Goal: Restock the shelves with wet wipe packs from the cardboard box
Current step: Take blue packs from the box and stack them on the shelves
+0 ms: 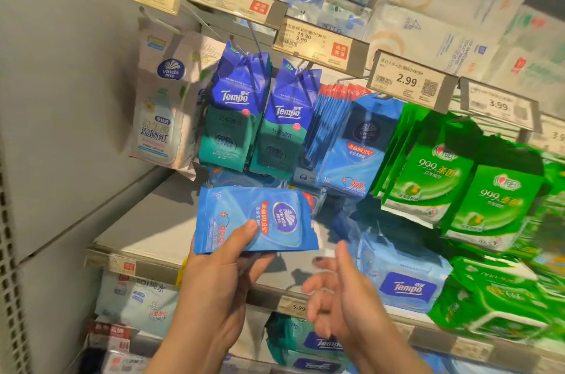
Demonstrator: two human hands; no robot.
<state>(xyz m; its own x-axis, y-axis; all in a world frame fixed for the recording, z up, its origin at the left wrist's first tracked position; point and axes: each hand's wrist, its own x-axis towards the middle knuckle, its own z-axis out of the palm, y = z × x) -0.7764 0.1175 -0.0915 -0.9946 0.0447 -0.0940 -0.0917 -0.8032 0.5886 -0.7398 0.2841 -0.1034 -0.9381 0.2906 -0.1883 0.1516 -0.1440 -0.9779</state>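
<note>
Store shelving fills the view, with a grey shelf (146, 230) below hooks of hanging packs: blue-and-teal Tempo packs (235, 111), a row of blue Vinda packs (357, 141) under a 2.99 price tag (408, 80), and green packs (458, 184) to the right. Held in front of the shelf, a blue wet wipe pack (256, 219) lies sideways, its white Vinda logo and red 99.9% print showing. The left hand (220, 279) pinches its lower edge, thumb on the front. The right hand (339, 288) hangs beside it, fingers relaxed, grip released.
</note>
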